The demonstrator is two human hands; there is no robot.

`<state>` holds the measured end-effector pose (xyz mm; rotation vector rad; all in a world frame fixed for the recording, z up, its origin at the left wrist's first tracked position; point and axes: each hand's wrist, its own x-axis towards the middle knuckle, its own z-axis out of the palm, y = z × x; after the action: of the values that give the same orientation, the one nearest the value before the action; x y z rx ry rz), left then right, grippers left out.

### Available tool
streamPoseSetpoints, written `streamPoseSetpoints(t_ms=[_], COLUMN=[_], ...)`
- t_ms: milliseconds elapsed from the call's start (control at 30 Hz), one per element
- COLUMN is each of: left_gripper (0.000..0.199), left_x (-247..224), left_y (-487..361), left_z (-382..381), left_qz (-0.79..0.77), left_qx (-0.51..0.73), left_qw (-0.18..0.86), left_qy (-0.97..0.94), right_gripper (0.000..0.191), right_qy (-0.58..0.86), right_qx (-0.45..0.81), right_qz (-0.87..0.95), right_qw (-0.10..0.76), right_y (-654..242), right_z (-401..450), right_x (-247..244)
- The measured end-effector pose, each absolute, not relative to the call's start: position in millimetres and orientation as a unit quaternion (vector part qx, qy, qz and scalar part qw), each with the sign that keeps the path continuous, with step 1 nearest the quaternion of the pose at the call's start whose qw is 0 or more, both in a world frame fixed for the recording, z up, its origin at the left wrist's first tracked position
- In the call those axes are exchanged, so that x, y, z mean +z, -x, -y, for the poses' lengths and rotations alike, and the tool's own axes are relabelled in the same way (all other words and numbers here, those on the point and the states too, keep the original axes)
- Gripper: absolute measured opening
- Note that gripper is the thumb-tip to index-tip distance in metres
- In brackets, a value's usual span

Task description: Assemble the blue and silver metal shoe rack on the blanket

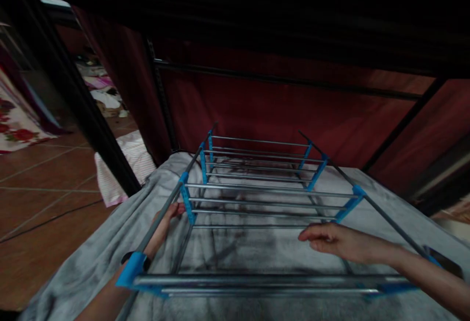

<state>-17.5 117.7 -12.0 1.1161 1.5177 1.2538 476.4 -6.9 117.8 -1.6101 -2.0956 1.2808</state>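
Note:
A rack of grey metal rods point(257, 280) with blue plastic brackets point(134, 268) lies on a grey blanket. My left hand point(173, 211) is beyond the rack's left side rod, its fingers stretched out beside a blue bracket point(187, 203); whether they touch it is unclear. A dark band circles my left wrist. Over the inside of the rack hangs my right hand point(323, 238), fingers loosely bent and apart, holding nothing, below the right end of the middle rods. The right forearm crosses above the right side rod.
Dark metal posts point(84, 110) and a crossbar frame the bed, with red curtains point(275, 105) behind. A striped cloth point(130, 164) hangs at the blanket's left edge. A dark flat object point(444, 262) lies at the right. Clothes are piled on the tiled floor at the back left.

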Motion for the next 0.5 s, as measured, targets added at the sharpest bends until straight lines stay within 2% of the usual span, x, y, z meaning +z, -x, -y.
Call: streamPoseSetpoints(t_ms=[100,300,500], left_gripper=[0.049,0.055,0.059], left_x=[-25,-85,-115], left_y=[22,33,27], left_z=[-94,-79,-92], left_qz=[-0.576,-0.552,-0.548], left_qx=[0.495,0.455,0.429], left_qw=[0.438,0.407,0.360], left_qy=[-0.482,-0.568,-0.622], right_gripper=[0.035,0.058,0.048], right_qy=[0.518,0.414,0.434], right_qx=[0.417,0.335,0.208], right_qz=[0.746,0.846,0.877], right_qw=[0.041,-0.026,-0.008], right_y=[-459,-401,-316], right_z=[-4,-47,-92], right_x=[77,15,-30])
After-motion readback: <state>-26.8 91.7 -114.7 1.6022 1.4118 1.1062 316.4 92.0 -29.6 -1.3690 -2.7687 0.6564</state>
